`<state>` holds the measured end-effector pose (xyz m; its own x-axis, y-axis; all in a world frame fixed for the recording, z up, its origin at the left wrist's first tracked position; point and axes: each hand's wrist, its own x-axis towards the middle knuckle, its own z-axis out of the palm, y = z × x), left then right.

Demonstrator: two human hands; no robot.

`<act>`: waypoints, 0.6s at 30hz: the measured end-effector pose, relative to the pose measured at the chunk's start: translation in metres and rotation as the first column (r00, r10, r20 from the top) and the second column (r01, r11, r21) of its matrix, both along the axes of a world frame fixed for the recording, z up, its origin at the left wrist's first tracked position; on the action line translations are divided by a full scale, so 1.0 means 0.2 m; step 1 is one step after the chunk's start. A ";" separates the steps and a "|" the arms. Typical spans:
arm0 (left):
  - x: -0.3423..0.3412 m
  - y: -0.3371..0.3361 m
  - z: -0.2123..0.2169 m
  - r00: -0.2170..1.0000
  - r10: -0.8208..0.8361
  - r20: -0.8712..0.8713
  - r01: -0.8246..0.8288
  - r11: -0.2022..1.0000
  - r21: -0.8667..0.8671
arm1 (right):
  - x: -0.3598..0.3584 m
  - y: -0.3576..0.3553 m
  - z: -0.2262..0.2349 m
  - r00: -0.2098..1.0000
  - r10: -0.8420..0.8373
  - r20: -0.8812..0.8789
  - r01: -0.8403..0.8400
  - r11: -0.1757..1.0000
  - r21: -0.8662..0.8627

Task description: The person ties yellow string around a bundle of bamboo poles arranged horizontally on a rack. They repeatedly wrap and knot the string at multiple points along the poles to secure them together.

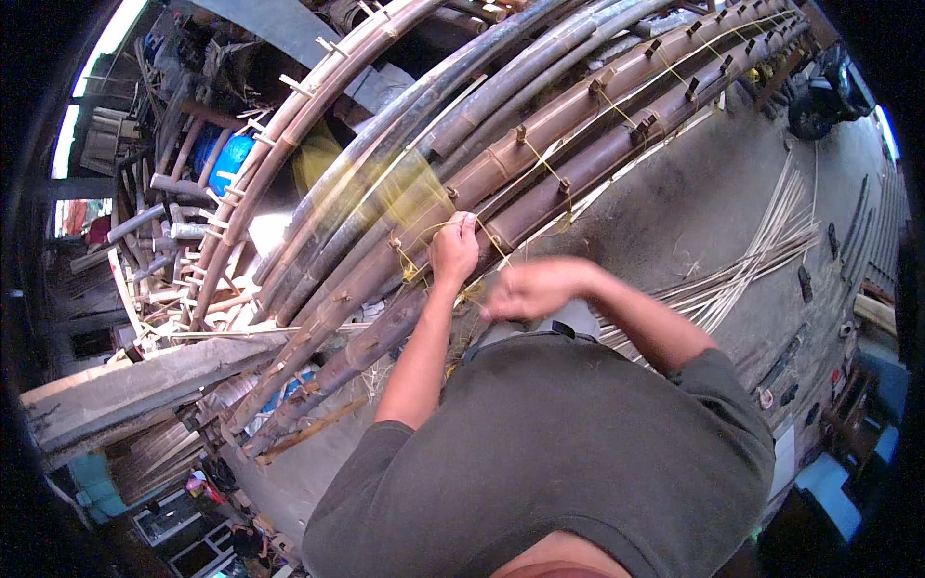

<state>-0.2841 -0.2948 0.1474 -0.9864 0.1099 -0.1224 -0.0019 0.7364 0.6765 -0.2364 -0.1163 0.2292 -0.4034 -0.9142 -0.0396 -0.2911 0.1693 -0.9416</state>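
Note:
My left hand (455, 249) is closed, thumb up, on a yellow cord (441, 224) above the near bamboo poles. A see-through yellow smear beyond it looks like cord in fast motion. Close to my body, my right hand (532, 289) is curled and blurred; a yellow strand shows beside its fingers, which hide most of their grip. Two long brown bamboo poles (525, 217) run from lower left to upper right under and beyond my hands. Short dark pegs (563, 183) stick out along them, with yellow cord lashed from peg to peg.
More curved bamboo poles (385, 169) lie beyond, and one at the far left carries pale crosspieces (294, 87). Thin split bamboo strips (742, 255) are piled on the floor at right. A concrete ledge (164, 380) stands at left, near a blue bundle (231, 159). A dark wheel (809, 118) is at upper right.

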 end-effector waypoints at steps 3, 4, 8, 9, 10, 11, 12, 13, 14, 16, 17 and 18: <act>-0.04 0.02 0.02 0.991 -0.058 -0.117 0.072 0.991 0.117 | 0.24 -0.04 -0.66 0.847 -0.393 -0.358 0.489 0.840 0.235; -0.08 -0.01 -0.02 0.983 -0.060 -0.176 0.105 0.959 0.263 | 0.23 -0.05 -0.63 0.874 -0.428 -0.230 0.471 0.861 0.190; -0.34 0.10 0.39 0.988 0.081 -0.134 -0.002 0.863 0.506 | 0.21 -0.09 -0.63 0.867 -0.472 -0.162 0.491 0.864 0.112; -0.46 0.08 0.37 0.975 0.080 -0.208 0.041 0.854 0.519 | 0.24 -0.05 -0.64 0.854 -0.430 -0.294 0.493 0.850 0.188; -0.59 0.07 0.32 0.956 0.085 -0.283 0.082 0.843 0.531 | 0.25 -0.02 -0.64 0.830 -0.367 -0.419 0.498 0.827 0.262; -0.68 0.07 0.23 0.897 0.097 -0.431 -0.011 0.980 0.198 | 0.26 0.00 -0.64 0.817 -0.374 -0.439 0.523 0.802 0.289; -0.73 0.05 0.11 0.891 0.111 -0.441 -0.066 0.991 0.116 | 0.25 0.00 -0.64 0.808 -0.378 -0.452 0.537 0.789 0.298; -0.76 -0.03 -0.09 0.945 0.031 -0.326 -0.067 0.993 -0.101 | 0.24 -0.03 -0.64 0.804 -0.374 -0.463 0.540 0.785 0.304; -0.80 -0.09 -0.22 0.983 -0.023 -0.184 -0.036 0.951 -0.308 | 0.23 -0.05 -0.65 0.800 -0.371 -0.471 0.545 0.779 0.311; -0.86 -0.11 -0.20 0.998 -0.010 -0.064 -0.005 0.972 -0.235 | 0.22 -0.10 -0.71 0.736 -0.355 -0.576 0.600 0.736 0.313; -0.85 -0.17 -0.20 1.000 0.003 0.006 -0.001 0.979 -0.204 | 0.25 -0.18 -0.69 0.679 -0.398 -0.617 0.641 0.732 0.232; -0.85 -0.22 -0.16 0.993 -0.116 -0.014 0.111 0.978 -0.176 | 0.27 -0.24 -0.63 0.610 -0.448 -0.654 0.684 0.715 0.148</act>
<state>-0.4539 -0.3390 0.1153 -0.9716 0.2002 -0.1263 0.1030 0.8379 0.5359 -0.1830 -0.1647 0.1030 -0.8869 -0.4512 0.0988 -0.4392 0.7574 -0.4832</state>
